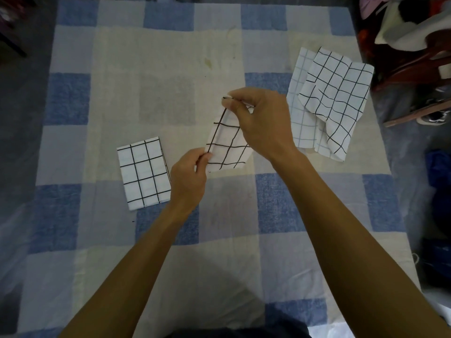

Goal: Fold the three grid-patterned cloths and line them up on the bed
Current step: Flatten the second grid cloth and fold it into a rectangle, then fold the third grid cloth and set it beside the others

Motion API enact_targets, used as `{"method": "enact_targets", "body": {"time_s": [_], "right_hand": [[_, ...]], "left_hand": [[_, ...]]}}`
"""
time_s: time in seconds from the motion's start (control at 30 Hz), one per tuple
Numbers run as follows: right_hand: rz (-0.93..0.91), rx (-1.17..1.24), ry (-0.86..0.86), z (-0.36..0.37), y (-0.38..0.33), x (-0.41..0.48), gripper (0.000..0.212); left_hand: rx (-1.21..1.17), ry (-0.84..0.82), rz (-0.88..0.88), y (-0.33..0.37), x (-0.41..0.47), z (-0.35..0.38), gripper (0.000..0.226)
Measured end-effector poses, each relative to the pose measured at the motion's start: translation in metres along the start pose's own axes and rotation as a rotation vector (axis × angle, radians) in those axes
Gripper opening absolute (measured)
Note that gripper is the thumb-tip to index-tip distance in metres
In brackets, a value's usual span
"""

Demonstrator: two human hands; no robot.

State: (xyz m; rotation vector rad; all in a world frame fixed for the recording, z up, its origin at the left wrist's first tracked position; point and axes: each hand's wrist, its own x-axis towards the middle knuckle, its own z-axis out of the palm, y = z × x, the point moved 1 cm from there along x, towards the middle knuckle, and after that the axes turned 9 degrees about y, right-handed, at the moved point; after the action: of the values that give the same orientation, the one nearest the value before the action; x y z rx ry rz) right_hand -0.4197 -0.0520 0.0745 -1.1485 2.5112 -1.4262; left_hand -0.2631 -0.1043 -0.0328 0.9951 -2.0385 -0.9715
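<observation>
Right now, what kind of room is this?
Probably a bedroom. A blue and cream checked bedspread covers the bed, a grid cloth is held over it for folding, and clothes are heaped on a wooden chair at the right.

Looks like a home bedroom: a bed (170,57) in blue-checked sheeting, beside a wooden chair (415,68) heaped with clothes (400,32).

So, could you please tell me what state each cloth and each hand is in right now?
Left cloth: folded into a neat rectangle, lying flat on the bed.
Middle cloth: partly folded, held up between both hands.
Right cloth: unfolded, rumpled, lying on the bed.
Left hand: pinching the middle cloth's lower corner.
Right hand: pinching its upper corner.
</observation>
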Motion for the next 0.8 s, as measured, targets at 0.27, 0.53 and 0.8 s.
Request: {"method": "enact_targets", "body": {"time_s": [0.27, 0.53, 0.8], "right_hand": [[0.018, -0.081, 0.010, 0.017, 0.023, -0.013, 0.018], [-0.036, -0.227, -0.092, 0.073, 0.045, -0.012, 0.030], [0.163, -0.231, -0.304, 0.073, 0.084, -0.076, 0.034]], "left_hand": [[-0.058, -0.180, -0.190, -0.012, -0.013, -0.004, 0.013], [0.040, -0.189, -0.464, -0.034, -0.032, 0.002, 0.021], [0.461, -0.254, -0.447, -0.054, -0.025, -0.001, 0.030]]}}
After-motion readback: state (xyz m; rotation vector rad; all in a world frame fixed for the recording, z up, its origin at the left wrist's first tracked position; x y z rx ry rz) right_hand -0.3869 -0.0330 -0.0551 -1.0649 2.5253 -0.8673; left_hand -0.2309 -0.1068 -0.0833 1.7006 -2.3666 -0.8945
